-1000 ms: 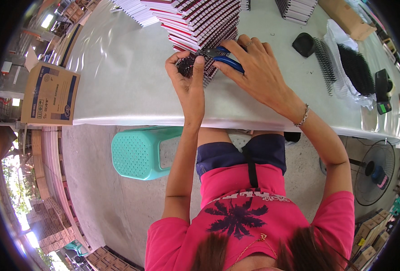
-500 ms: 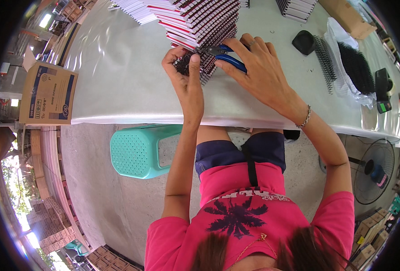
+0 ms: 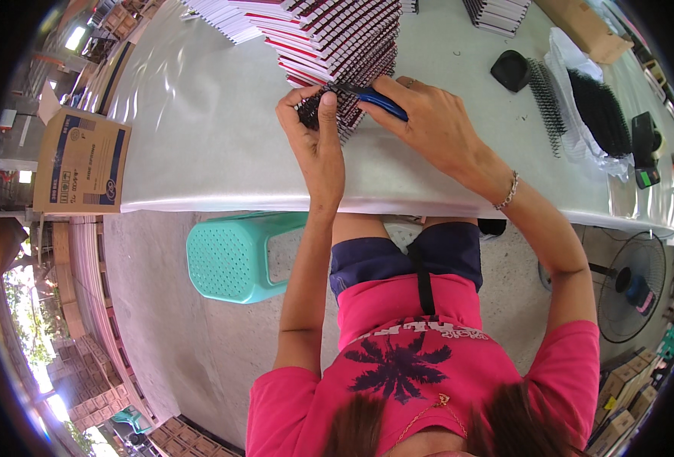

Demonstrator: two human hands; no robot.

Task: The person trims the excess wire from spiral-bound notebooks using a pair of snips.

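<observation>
A tall stack of spiral-bound notebooks (image 3: pixel 337 46), with white and red edges and dark coils, stands at the table's near middle. My left hand (image 3: pixel 318 145) curls around the stack's near lower end, its thumb and fingers closed on a spiral-bound notebook (image 3: pixel 307 114) with dark wire. Blue-handled cutting pliers (image 3: pixel 383 102) are gripped in my right hand (image 3: pixel 439 126). Their handles are squeezed nearly together, and the jaws reach the coil ends just beyond my left thumb. The exact spot between the jaws is too small to make out.
More notebooks (image 3: pixel 497 15) stand at the back. On the right lie a black rounded object (image 3: pixel 511 71), loose black coils (image 3: pixel 546 107), a bundle of coils (image 3: pixel 599 110) on white wrap and a black tape dispenser (image 3: pixel 644 148). A carton (image 3: pixel 82 160) is left; a green stool (image 3: pixel 230 259) stands below.
My right hand has squeezed the plier handles closer together, its fingers folding in over them. My left hand keeps its hold and has hardly moved.
</observation>
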